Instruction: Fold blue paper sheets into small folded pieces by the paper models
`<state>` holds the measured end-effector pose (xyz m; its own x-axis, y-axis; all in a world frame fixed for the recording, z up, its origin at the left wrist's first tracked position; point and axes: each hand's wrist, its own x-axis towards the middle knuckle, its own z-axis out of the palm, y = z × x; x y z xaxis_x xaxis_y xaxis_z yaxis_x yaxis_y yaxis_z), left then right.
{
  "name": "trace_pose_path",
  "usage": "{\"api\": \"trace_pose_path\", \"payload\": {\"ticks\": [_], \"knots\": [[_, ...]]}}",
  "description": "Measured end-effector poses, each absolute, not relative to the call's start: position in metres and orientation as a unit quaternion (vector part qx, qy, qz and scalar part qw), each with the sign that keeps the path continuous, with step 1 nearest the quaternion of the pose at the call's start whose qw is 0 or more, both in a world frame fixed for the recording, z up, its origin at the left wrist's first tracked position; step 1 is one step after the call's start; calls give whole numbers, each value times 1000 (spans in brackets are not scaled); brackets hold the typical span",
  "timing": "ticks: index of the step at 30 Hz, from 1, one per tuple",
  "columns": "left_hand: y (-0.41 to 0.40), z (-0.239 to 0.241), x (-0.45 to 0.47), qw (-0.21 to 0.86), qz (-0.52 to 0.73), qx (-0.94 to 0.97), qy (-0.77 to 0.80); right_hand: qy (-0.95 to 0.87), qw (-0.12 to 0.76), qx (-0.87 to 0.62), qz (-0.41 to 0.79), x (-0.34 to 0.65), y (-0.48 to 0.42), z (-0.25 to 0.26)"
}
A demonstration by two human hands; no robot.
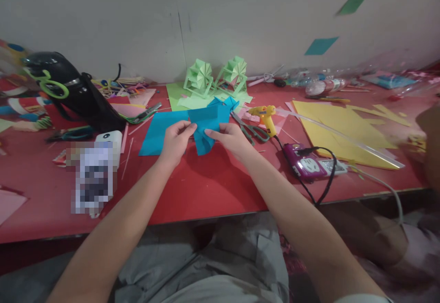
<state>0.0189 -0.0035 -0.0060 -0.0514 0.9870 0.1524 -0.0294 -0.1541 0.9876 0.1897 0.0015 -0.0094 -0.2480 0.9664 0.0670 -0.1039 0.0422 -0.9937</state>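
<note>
A creased piece of blue paper (pixel 205 118) is held up between my two hands above the red table. My left hand (pixel 178 140) pinches its left side between thumb and fingers. On the opposite side my right hand (pixel 228 137) grips it the same way, thumb toward me. A flat blue sheet (pixel 154 131) lies on the table beneath and left of my left hand. Just behind the held paper sits a folded blue paper piece (pixel 225 104). Scissors (pixel 256 131) with grey-green handles rest to the right of my right hand.
Two green folded-paper models (pixel 200 79) stand at the back. A yellow glue gun (pixel 266 116) and a purple power strip (pixel 304 162) with cables lie right, before yellow sheets (pixel 337 129). Left are a black bottle-shaped object (pixel 74 87) and a white phone (pixel 98 170). A person's arm shows far right.
</note>
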Motion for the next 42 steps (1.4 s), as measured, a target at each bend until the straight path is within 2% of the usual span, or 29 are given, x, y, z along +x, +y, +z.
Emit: {"api": "trace_pose_path", "payload": {"ticks": [18,21,26,32,39,42], "knots": [[2,-8,8,460,522,528,487,-548,443,-400,587,195,1,-5],[2,-5,6,471,541,518,465,-564,440,-435,546,199,4,-4],[2,0,6,452,605,456,472,-601,502,-461,417,198,5,-6],[-4,0,17,449,609,446,477,-703,484,-440,278,189,1,-20],[-8,-10,28,512,579,454,444,-675,518,-473,231,192,7,-22],[-10,-12,28,491,543,506,456,-667,543,-460,219,195,9,-22]]}}
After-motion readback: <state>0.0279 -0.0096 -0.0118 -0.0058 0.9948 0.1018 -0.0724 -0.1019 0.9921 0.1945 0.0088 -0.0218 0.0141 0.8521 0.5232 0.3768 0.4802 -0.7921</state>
